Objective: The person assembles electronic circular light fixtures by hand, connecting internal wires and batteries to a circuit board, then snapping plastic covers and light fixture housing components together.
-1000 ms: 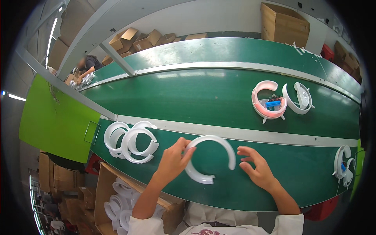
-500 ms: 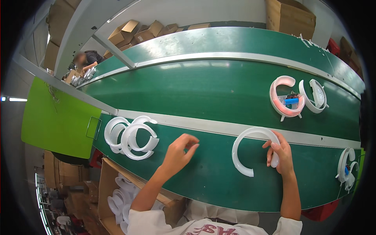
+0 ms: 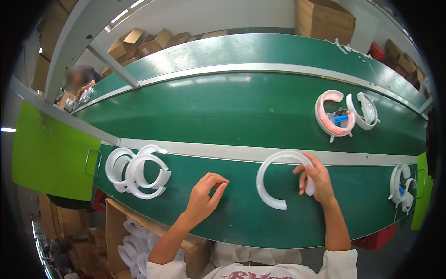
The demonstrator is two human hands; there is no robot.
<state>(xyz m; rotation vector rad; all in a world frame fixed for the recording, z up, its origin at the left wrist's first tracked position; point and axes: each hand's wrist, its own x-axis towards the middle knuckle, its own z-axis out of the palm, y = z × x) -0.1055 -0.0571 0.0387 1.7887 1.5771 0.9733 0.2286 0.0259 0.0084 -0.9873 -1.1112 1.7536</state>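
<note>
We noted one white C-shaped ring (image 3: 265,179) in the right hand (image 3: 319,179), held over the near green work surface (image 3: 241,223), right of the middle. The right thumb and fingers were closed around the ring's right arm; its face was turned up towards the camera, and its gap was at the lower right. We could not tell whether its lower end touched the surface.

The left hand (image 3: 206,195) was empty, well apart from the ring on its left. Its fingers were loosely curled, with a gap between thumb and forefinger.

Left of that hand, a group of white rings (image 3: 131,178) lay overlapping beside the metal rail (image 3: 209,151). Below them, an open cardboard box (image 3: 113,235) held more white C-shaped pieces (image 3: 132,246).

Beyond the rail, on the right, we recorded a pink-tinted ring (image 3: 324,122) with a blue cylinder (image 3: 340,118) inside, just beside a white ring assembly (image 3: 369,111). A similar unit (image 3: 395,183) was at the far right of the near surface. A lime-green panel (image 3: 51,153) stood at the left; past it, a co-worker (image 3: 86,81) was near some silvery pieces (image 3: 83,98).
</note>
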